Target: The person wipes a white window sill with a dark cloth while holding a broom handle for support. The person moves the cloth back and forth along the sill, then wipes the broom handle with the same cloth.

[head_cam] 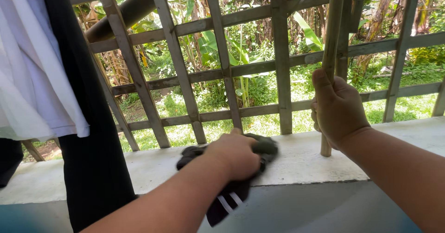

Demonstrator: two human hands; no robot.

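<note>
My left hand (235, 155) presses a dark cloth (232, 196) with white stripes onto the top of a pale concrete ledge (301, 159); part of the cloth hangs over the ledge's front edge. My right hand (337, 108) is closed around an upright bamboo pole (333, 33) that stands with its lower end on the ledge, just in front of the wooden lattice (222, 52).
The lattice of weathered wooden slats runs along the back of the ledge, with green plants and grass beyond it. White clothing (32, 75) and black clothing (92, 159) hang at the left, reaching below the ledge.
</note>
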